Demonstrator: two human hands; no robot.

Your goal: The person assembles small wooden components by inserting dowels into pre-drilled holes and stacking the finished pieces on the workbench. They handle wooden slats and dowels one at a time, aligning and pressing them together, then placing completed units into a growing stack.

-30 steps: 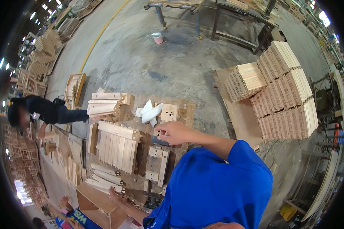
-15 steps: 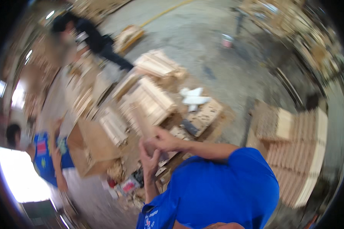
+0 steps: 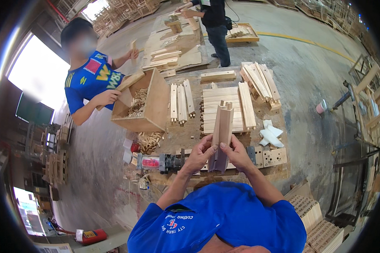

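Observation:
I hold a long wooden piece (image 3: 222,131), made of narrow slats set side by side, upright over the workbench (image 3: 278,173). My left hand (image 3: 200,154) grips its lower left edge and my right hand (image 3: 235,155) grips its lower right edge, thumbs meeting on its face. Just beyond it lie a flat row of pale wooden slats (image 3: 223,105) and a stack of similar pieces (image 3: 259,80). A power tool (image 3: 162,162) rests on the bench by my left wrist.
An open wooden crate (image 3: 150,110) of small wood bits stands at the left; a person in a blue shirt (image 3: 90,80) holds its rim. Another person (image 3: 215,25) works at a far table. White gloves (image 3: 270,135) lie at right. Slat stacks (image 3: 312,219) sit lower right.
The view swung left across the bench. My right hand, stretched over the bench before, now joins my left hand on the wooden piece, which stands upright in front of me.

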